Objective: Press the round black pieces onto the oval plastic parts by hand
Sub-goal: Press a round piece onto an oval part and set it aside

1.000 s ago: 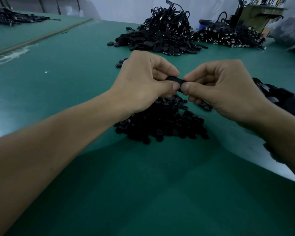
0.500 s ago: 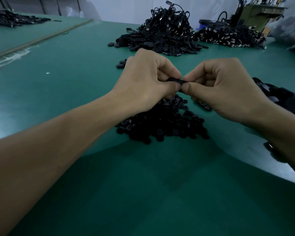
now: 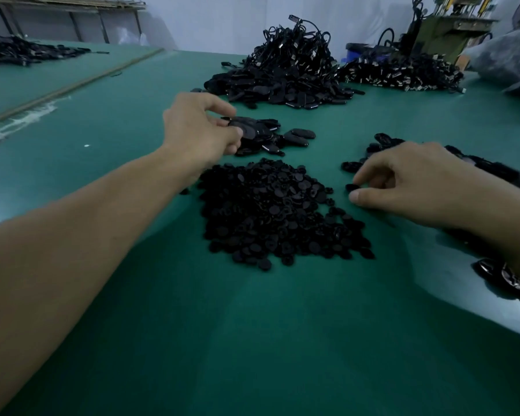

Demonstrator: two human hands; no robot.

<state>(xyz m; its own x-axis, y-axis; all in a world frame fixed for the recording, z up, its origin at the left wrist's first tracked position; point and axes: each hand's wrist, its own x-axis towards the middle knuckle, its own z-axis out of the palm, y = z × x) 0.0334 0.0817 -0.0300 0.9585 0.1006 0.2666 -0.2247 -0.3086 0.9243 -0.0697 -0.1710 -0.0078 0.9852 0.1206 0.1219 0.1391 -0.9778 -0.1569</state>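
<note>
A heap of round black pieces (image 3: 279, 211) lies on the green table (image 3: 252, 340) in the middle. Behind it sits a small cluster of black oval plastic parts (image 3: 282, 139). My left hand (image 3: 198, 130) reaches over that cluster and pinches one oval part (image 3: 243, 126) between thumb and fingers. My right hand (image 3: 415, 181) is low on the table to the right, its thumb and fingertips closed around a small round black piece (image 3: 352, 187). More oval parts (image 3: 382, 142) lie just behind the right hand.
A tall pile of black corded parts (image 3: 285, 73) and a second pile (image 3: 403, 73) stand at the back. A machine (image 3: 445, 28) is at the far right corner. Dark parts (image 3: 502, 277) lie under my right wrist. Another pile (image 3: 21, 52) sits far left.
My hands were together above the heap, both gripping one part. They have separated: the left went back to the oval cluster with an oval part, the right dropped to the table and took a round piece.
</note>
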